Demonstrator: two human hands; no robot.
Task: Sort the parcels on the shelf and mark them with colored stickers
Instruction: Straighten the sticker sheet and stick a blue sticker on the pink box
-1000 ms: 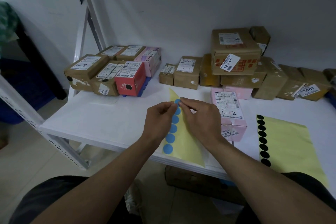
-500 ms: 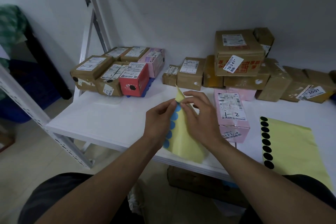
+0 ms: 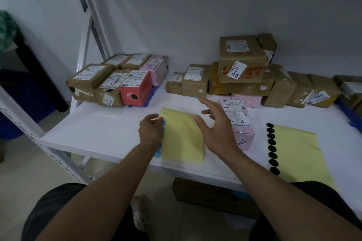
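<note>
The upper left corner of the yellow sheet of blue stickers is pinched by the left hand, and the sheet rests on the white shelf. The right hand is held open over the sheet with its fingers spread. A bluish fleck at its index fingertip may be a peeled sticker, but this cannot be told. The small brown parcel lies just beyond that fingertip. The pink parcel marked 1-2 lies just right of the hand, its long axis running away from the person. The right hand is judged the nearer to both.
</note>
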